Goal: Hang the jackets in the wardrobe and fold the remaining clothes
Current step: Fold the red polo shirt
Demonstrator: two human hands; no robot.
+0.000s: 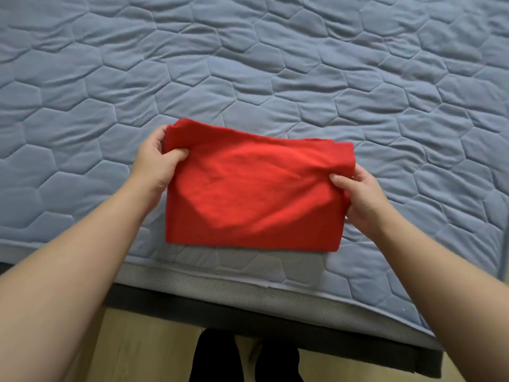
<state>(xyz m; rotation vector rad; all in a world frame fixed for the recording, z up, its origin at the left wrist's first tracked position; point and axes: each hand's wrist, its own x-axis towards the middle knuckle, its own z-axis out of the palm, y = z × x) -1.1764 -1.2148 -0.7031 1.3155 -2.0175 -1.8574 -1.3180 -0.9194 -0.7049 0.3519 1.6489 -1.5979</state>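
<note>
A red garment [253, 194], folded into a rough rectangle, lies near the front edge of the bed. My left hand [157, 164] pinches its upper left corner, thumb on top of the cloth. My right hand [360, 197] pinches the right edge near the upper right corner, where the cloth is bunched. The far edge of the garment is slightly lifted between the two hands; the near edge rests flat on the bed.
The bed is covered by a blue quilted cover [248, 64] with a hexagon pattern. Its dark frame edge [248, 310] runs along the front. Below it are a light wooden floor [143, 351] and my dark trouser legs [245, 359].
</note>
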